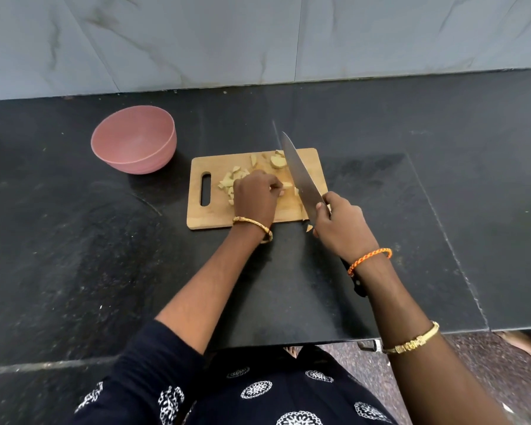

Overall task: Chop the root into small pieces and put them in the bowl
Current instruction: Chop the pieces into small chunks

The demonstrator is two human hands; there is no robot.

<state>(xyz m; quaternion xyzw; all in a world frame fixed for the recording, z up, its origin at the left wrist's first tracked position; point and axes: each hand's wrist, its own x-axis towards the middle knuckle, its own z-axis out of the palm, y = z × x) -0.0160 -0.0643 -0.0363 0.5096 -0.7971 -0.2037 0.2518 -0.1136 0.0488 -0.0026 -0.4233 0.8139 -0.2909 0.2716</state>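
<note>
A: Where is the root now?

B: Mostly cut already. Pale pieces [233, 179] lie on the wooden board [307, 157], a few bigger chunks [278, 162] near the far edge. One small piece [286, 185] is pinched under the fingertips of the left hand [255, 194], approx. in the middle of the board.

A: And the knife?

B: The right hand [341, 225] is closed tight on the knife [301, 173], high up where the handle meets the blade. The blade runs from near-right to far-left, tip raised over the far edge of the board. I cannot tell if the edge touches the wood.

A: Which way lies the piece from the blade?

B: Just left of it, very near. Its long side goes left-right, so it lies across the blade, more or less. Good for a cut, I think. The left fingers are close to the edge, that is the risk.

A: The bowl?

B: Pink bowl [134, 139], on the black counter [74, 240] left of the board, looks empty. One bit [309, 228] has dropped off the board near the right hand. Left hand is nearer to the bowl, so prob. it carries the pieces later.
</note>
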